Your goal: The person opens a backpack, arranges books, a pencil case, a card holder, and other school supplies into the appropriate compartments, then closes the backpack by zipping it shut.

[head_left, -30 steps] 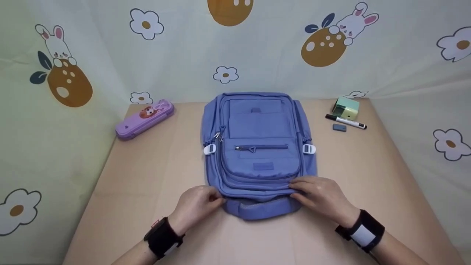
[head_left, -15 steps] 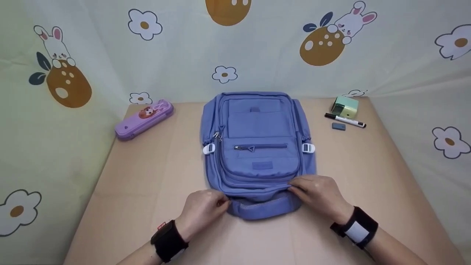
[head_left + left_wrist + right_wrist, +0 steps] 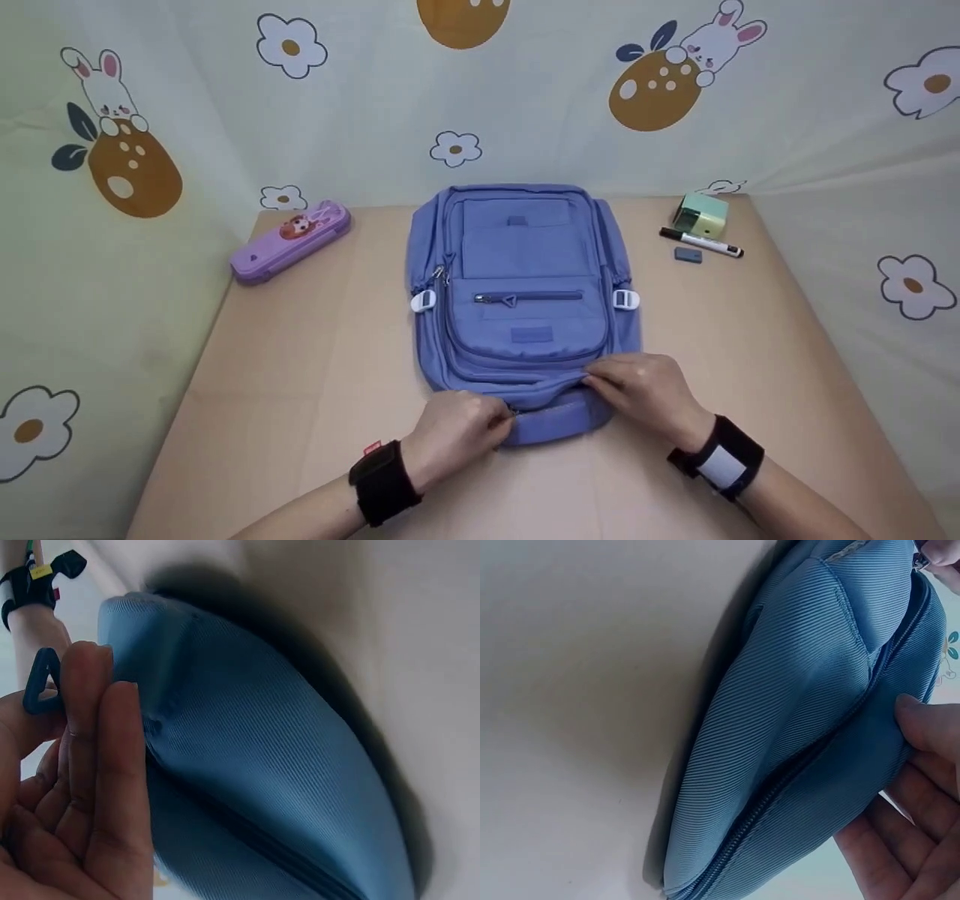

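A blue backpack [image 3: 529, 259] lies flat on the table, its carry handle [image 3: 556, 422] toward me. At the near end my left hand [image 3: 466, 433] pinches a zipper pull [image 3: 35, 682], whose triangular loop shows between thumb and fingers in the left wrist view. To its right, my right hand [image 3: 645, 391] pinches the bag's fabric edge just above the zipper. In the right wrist view the thumb lies over that edge with the fingers underneath, and the zipper track [image 3: 759, 811] runs alongside. Left fingertips [image 3: 943, 553] appear at the upper right corner there.
Back left on the table [image 3: 300, 442] lies a purple pencil case [image 3: 289, 246]. A green pencil sharpener [image 3: 701, 215], a black-and-white marker [image 3: 702, 243] and a small blue-grey eraser [image 3: 688, 255] sit at the back right. Patterned curtain [image 3: 375, 105] hangs around the table.
My left hand has moved right along the backpack's near end with the zipper pull, from the left corner to beside the handle's middle. My right hand has shifted slightly, its fingertips closing on the fabric edge.
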